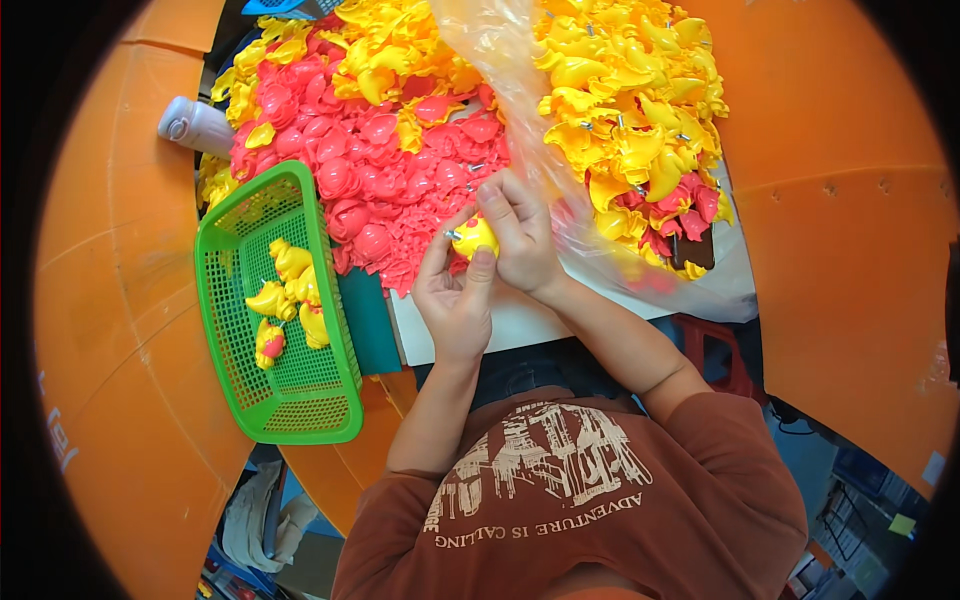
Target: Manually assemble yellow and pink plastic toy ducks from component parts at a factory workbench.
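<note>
Between my two hands is a small rounded yellow plastic piece (474,239) with a bit of pink on it and a short metal pin sticking out to the left. My left hand (452,308) pinches it from below, thumb and fingers closed around it. From the upper right, my right hand (528,240) grips the same piece, its thumb and fingers closed at the top. Just beyond my hands lies a heap of shiny pink plastic petal-like pieces (372,180). To the right rises a heap of yellow plastic pieces (630,120), several with metal pins.
A green mesh basket (345,385) on the left holds several assembled yellow pieces (290,258). Behind it lies a pale bottle (205,128). A clear plastic bag (560,185) stretches between the heaps. Orange panels (840,200) flank the table, and a red stool (722,355) stands below its right edge.
</note>
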{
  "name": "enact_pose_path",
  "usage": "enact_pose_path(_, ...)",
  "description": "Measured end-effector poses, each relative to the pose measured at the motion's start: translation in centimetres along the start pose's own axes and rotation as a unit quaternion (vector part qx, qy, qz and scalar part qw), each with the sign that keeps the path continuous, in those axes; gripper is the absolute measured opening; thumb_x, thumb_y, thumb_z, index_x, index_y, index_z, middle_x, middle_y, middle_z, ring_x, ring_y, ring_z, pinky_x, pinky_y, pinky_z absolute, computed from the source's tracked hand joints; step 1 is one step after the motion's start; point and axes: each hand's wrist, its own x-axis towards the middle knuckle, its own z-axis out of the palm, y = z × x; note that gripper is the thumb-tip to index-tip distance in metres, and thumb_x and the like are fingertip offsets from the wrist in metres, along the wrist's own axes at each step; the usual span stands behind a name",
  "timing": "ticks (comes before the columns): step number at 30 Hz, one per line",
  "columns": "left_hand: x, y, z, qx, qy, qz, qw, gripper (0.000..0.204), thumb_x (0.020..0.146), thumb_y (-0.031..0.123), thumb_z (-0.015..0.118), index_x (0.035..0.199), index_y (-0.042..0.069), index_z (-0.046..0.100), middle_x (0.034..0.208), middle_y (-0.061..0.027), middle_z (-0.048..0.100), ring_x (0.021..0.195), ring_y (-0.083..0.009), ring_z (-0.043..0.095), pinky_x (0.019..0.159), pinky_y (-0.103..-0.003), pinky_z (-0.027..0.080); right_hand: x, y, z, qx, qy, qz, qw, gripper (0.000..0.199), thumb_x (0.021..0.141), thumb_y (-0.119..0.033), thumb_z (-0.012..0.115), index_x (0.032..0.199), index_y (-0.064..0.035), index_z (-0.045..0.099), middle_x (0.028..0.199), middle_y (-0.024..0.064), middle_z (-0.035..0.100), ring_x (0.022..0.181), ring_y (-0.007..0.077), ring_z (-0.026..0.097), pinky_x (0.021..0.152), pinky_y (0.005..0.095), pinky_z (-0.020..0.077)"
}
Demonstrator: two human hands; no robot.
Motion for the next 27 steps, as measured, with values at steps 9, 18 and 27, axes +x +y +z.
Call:
enact_pose_path(9, 4.2, 3.4, -4.8, -0.184, 0.216, 0.189, 0.94, 0.054, 0.092, 0.039, 0.048, 0.126, -0.003, 0.043, 0.119, -0.0124, 0.052, 0.11, -0.0235, 0.052, 0.095, -0.034, 0.044, 4.1, -7.9, -5.7, -0.586, -0.008, -0.266, 0.766, 0.028, 0.076, -0.01, 0.064, 0.104, -0.01, 0.062, 0.112, 0.0122, 0.056, 0.103, 0.0321, 0.05, 0.087, 0.0394, 0.0405)
enact_pose_path(18, 5.0, 2.7, -4.4, -0.328, 0.144, 0.057, 0.932, 0.048, 0.093, 0.038, 0.047, 0.116, -0.004, 0.049, 0.117, -0.0186, 0.055, 0.109, -0.0257, 0.054, 0.094, -0.033, 0.044, 6.8, -6.8, -8.3, -0.738, -0.104, -0.232, 0.625, 0.019, 0.072, -0.009, 0.065, 0.09, -0.0134, 0.066, 0.135, 0.0097, 0.044, 0.128, 0.0408, 0.03, 0.102, 0.0492, 0.0292)
enact_pose_path(27, 3.4, 0.3, -0.8, -0.136, 0.064, -0.078, 0.986, 0.025, 0.094, 0.016, 0.048, 0.112, -0.001, 0.05, 0.105, -0.013, 0.059, 0.095, -0.0218, 0.06, 0.083, -0.033, 0.049, 7.9, -8.1, -9.7, -0.63, -0.07, -0.195, 0.748, 0.007, 0.073, -0.009, 0.062, 0.079, -0.0047, 0.063, 0.123, 0.014, 0.056, 0.124, 0.042, 0.036, 0.102, 0.0464, 0.0306)
